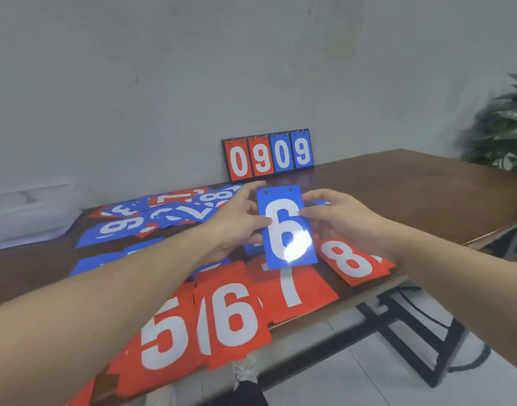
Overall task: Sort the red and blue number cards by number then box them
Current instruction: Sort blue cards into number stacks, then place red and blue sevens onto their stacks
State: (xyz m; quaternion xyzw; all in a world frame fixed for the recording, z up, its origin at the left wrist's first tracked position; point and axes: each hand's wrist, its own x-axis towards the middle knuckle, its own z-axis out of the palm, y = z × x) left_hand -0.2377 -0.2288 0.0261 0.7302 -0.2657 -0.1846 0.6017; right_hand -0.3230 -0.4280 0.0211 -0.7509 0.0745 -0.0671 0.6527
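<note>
I hold a blue card with a white 6 (286,227) upright above the table, facing me. My left hand (239,218) pinches its left edge and my right hand (336,215) pinches its right edge. Below it, red cards lie in a row along the table's near edge: a 5 (163,332), a 6 (236,317), a 7 (292,288) and an 8 (351,259). A loose heap of blue and red cards (163,212) is spread at the far left. More blue cards (104,262) lie under my left forearm, partly hidden.
A flip scoreboard (269,155) showing 0 9 0 9 leans against the wall at the back of the brown table (412,186). A potted plant (506,127) stands at the right. The table's black frame (421,332) and tiled floor show below the near edge.
</note>
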